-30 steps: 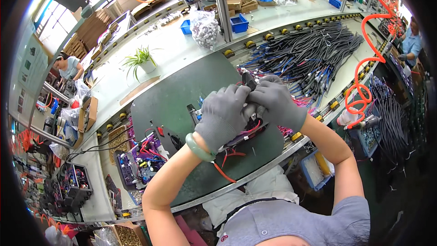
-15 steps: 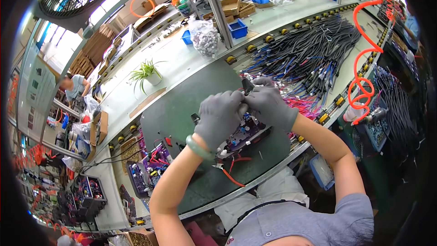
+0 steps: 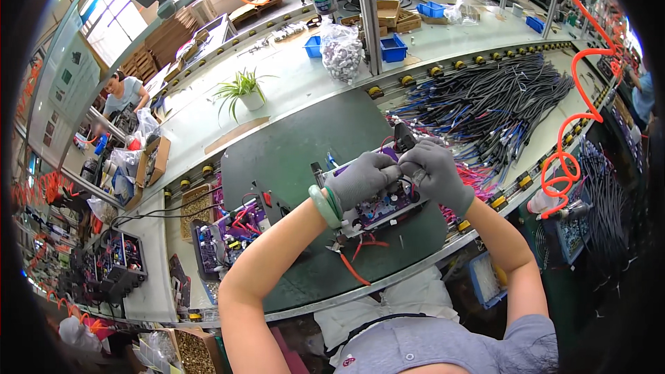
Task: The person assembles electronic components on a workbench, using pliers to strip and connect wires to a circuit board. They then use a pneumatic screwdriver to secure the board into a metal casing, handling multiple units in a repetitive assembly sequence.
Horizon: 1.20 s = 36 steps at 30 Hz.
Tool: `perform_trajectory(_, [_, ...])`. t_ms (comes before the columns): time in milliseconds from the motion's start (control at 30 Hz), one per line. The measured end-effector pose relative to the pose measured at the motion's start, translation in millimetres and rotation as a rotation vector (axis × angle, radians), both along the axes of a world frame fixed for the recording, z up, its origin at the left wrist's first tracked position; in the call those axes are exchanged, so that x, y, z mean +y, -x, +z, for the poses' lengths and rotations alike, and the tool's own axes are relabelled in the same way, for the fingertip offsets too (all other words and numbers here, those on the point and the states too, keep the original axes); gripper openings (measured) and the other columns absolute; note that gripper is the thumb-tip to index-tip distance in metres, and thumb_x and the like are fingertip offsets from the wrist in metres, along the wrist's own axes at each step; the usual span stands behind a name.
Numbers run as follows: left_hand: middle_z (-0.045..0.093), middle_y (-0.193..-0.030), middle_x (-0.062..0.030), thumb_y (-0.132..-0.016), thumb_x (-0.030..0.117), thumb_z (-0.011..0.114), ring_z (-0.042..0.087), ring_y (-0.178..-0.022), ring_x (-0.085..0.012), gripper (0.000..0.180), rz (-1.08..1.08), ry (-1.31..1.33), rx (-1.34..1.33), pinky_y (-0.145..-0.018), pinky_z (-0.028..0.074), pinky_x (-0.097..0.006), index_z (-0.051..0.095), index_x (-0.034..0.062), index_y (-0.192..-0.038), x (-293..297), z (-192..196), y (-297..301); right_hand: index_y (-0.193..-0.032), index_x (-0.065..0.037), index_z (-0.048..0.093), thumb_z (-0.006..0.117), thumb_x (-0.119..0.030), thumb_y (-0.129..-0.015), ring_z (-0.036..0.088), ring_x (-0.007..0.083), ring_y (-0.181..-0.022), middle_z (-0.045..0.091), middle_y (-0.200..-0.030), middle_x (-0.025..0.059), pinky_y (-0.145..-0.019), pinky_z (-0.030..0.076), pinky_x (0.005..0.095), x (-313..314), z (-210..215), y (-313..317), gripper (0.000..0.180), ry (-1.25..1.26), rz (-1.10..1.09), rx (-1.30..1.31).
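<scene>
In grey gloves, both my hands work over a purple circuit board in an open metal chassis on the dark green mat. My left hand is closed, its fingertips pinched near the board's middle. Just beside it, my right hand has bent fingers pressed together, almost meeting the left fingertips. What they pinch is too small and hidden to name. A black upright part rises behind my right hand. Cutting pliers with red handles lie on the mat in front of the board.
Dark cables form a heap at the right. More circuit boards sit left of the mat. Past a roller rail stand a potted plant, a bag of small parts and a blue bin. An orange coiled hose hangs at right.
My hands have drawn back from the black upright part toward the board's middle, uncovering that part and more of the board. The whole view has shifted slightly.
</scene>
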<state>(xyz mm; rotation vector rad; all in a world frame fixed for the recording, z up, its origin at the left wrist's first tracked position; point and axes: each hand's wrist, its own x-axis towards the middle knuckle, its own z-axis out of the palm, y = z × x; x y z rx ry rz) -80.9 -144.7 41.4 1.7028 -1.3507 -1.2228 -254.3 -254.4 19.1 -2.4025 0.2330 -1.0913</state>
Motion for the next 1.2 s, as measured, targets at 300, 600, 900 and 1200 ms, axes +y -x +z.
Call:
perform_trajectory(300, [0.064,-0.076,-0.0059,-0.095,0.030,0.063,0.063,-0.067,-0.0209,0.023,0.091,0.431,-0.529,-0.063,0.051,-0.037,0.068,0.0069,-0.095,15.1,0.4,13.6,-0.083,-0.008,0.071,0.074,-0.014,-0.081,0.062,0.0275,-0.074,0.066,-0.074,0.0083,-0.081,0.045,0.0379,-2.0,3.3,-0.2,0.007,0.019,0.035,0.050])
perform_trajectory(600, [0.057,-0.069,0.0029,-0.102,0.032,0.056,0.050,-0.053,-0.0030,0.032,0.020,-0.087,0.465,-0.047,0.042,-0.021,0.064,0.0056,-0.087,9.4,20.0,5.5,-0.083,-0.004,0.069,0.072,-0.008,-0.081,0.061,0.0269,-0.072,0.065,-0.074,0.0083,-0.076,0.047,0.0368,-1.6,-6.7,6.8,0.005,-0.184,0.085,-0.063])
perform_trajectory(900, [0.069,-0.105,-0.0081,-0.090,0.035,0.062,0.062,-0.109,-0.0295,0.028,0.152,0.346,-0.909,-0.099,0.046,-0.043,0.073,0.0130,-0.105,59.8,28.4,-26.4,-0.066,-0.014,0.062,0.067,-0.020,-0.078,0.061,0.0263,-0.067,0.061,-0.065,0.0057,-0.088,0.042,0.0410,-20.6,29.8,-30.9,0.014,0.529,0.094,0.624])
perform_trajectory(1200, [0.069,-0.101,-0.0040,-0.085,0.029,0.061,0.056,-0.120,-0.0263,0.021,0.025,0.466,-1.014,-0.119,0.024,-0.046,0.076,0.0154,-0.093,87.9,-6.9,-22.5,-0.061,-0.014,0.059,0.069,-0.018,-0.078,0.062,0.0276,-0.068,0.059,-0.060,0.0073,-0.099,0.043,0.0409,-18.4,27.1,-28.6,0.020,0.431,0.117,0.503])
